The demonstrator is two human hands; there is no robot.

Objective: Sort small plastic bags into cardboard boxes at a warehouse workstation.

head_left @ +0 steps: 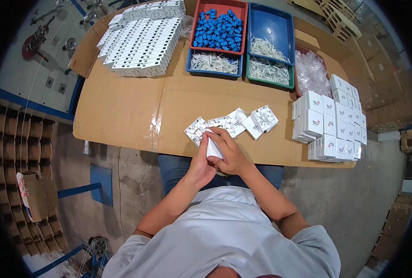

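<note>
Head view shows a white, flat-sided box [213,150] between both hands [232,155].

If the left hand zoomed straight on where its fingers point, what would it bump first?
Probably the right hand: its fingers bend just ahead of the left hand, at the white box. Beyond lie white printed packs, though depth is unclear.

Looks like a workshop or packing rm. There's a big table [118,104] w/ cardboard on top, lots of small white boxes [143,44] in piles, & plastic trays [270,23], some w/ tons of little blue bits [217,30] & white bits [215,63]. Gray flr. [136,194], a machine wheel [97,246], wood pallets [338,16] & big brown boxes [396,222] on the R.
</note>
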